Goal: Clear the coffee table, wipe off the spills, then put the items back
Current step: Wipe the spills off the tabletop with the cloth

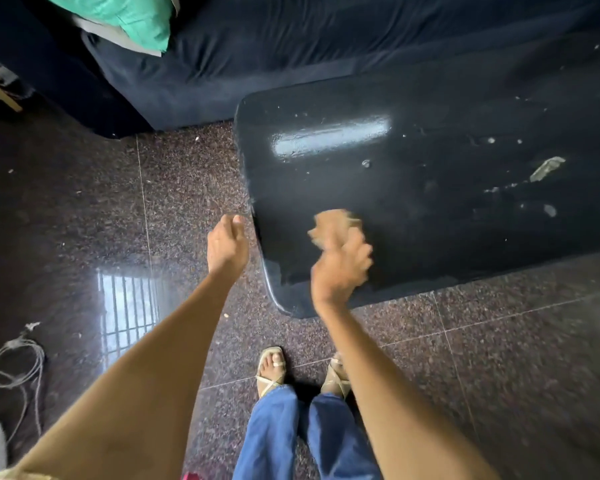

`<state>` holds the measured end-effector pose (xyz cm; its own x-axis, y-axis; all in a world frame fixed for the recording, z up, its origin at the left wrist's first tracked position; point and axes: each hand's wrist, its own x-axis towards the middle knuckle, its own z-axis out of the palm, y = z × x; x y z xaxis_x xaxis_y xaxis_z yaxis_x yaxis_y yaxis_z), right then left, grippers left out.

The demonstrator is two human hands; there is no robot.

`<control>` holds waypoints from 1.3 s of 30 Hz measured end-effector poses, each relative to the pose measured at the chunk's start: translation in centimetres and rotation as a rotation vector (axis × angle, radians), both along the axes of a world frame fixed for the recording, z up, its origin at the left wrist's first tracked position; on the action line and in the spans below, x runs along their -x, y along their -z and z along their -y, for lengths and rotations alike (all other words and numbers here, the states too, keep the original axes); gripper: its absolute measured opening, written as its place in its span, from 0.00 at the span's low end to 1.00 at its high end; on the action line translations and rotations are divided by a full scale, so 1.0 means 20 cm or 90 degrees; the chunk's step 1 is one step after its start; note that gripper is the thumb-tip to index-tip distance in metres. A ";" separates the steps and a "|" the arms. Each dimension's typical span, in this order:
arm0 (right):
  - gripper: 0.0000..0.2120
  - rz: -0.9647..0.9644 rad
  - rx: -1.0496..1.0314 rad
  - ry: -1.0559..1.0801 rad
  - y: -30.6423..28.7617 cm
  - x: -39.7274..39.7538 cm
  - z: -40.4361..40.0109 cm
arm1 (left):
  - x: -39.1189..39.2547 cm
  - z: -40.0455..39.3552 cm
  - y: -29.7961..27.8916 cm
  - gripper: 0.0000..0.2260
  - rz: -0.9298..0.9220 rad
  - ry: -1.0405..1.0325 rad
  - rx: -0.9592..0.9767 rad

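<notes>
Sofa (291,57) just beside crumb-strewn coffee table (430,109).

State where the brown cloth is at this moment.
In the head view, the brown cloth is in the right hand, on the coffee table near its left edge.

Right hand (340,268) and cloth (333,225) motion-blurred

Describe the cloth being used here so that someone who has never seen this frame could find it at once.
Start at the glossy black coffee table in front of the dark sofa. Near its closest corner, the right hand presses a tan cloth to the top. It is the only brown, motion-blurred thing there; the other bits are pale specks and a grey scrap.
</notes>
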<state>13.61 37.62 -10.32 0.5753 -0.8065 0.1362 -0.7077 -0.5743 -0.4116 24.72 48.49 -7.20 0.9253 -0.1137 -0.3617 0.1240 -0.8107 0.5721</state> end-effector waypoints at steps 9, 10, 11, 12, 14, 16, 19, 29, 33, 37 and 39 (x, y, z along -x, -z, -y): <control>0.26 -0.062 0.022 -0.329 0.03 -0.35 -0.22 | -0.10 -0.11 -0.03 0.18 0.032 0.014 -0.055; 0.26 -0.068 0.010 -0.325 0.02 -0.36 -0.21 | -0.09 -0.12 -0.03 0.18 0.032 0.017 -0.057; 0.27 -0.062 0.011 -0.329 0.02 -0.33 -0.21 | -0.08 -0.13 -0.02 0.18 0.029 0.023 -0.057; 0.28 -0.059 0.012 -0.341 0.03 -0.26 -0.23 | -0.07 -0.14 -0.02 0.18 0.027 0.028 -0.050; 0.33 -0.051 0.006 -0.390 0.04 -0.07 -0.28 | -0.06 -0.16 -0.02 0.17 0.020 0.034 -0.036; 0.31 -0.054 0.009 -0.455 0.07 0.14 -0.30 | -0.04 -0.16 -0.01 0.17 0.017 0.039 -0.032; 0.27 -0.061 0.028 -0.472 0.10 0.36 -0.13 | 0.00 -0.11 -0.03 0.17 0.004 0.049 -0.024; 0.29 0.016 -0.031 0.039 0.03 0.28 -0.16 | 0.02 -0.02 0.03 0.16 0.019 0.103 -0.032; 0.30 0.006 -0.008 -0.322 0.08 0.27 -0.45 | 0.04 0.00 0.00 0.15 0.025 0.120 -0.045; 0.30 -0.011 0.014 -0.449 0.07 0.40 -0.09 | 0.02 0.01 0.00 0.16 0.042 0.147 -0.057; 0.29 -0.041 0.021 -0.280 0.05 0.48 0.14 | 0.03 0.04 0.00 0.17 0.044 0.156 -0.060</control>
<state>4.04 34.76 -11.42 0.8706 -0.4793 0.1111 -0.4169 -0.8385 -0.3509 24.19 47.69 -7.12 0.8970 -0.3061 -0.3188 -0.1186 -0.8615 0.4937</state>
